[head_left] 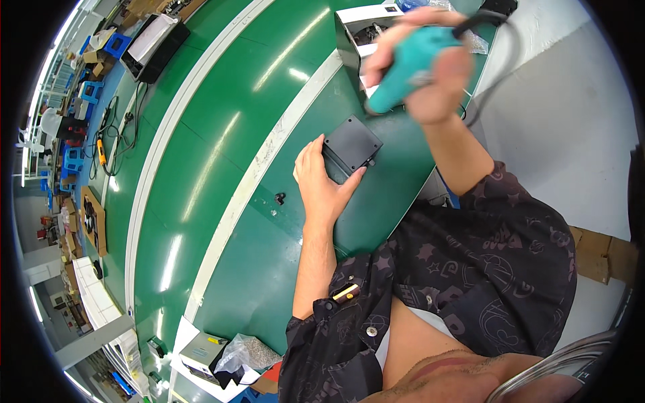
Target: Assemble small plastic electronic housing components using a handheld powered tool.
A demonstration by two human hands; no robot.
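Observation:
On the green bench lies a flat, square black box (353,144) with small round dots near its corners and a small fitting at its right edge. My left hand (321,181) grips its near left side, fingers along one edge and thumb at the other. Above and to the right, my right hand (440,91) is wrapped around a teal corded electric screwdriver (406,70). It is raised off the box and tilted, its narrow end down to the left. Motion blurs the tool, and I cannot make out a bit.
A white-and-black open carton (346,40) with small parts stands behind the screwdriver. A small dark piece (279,198) lies left of my left hand. A clear plastic bag (245,352) and a box (203,356) sit at the lower left. The screwdriver's cord (514,60) loops on the right.

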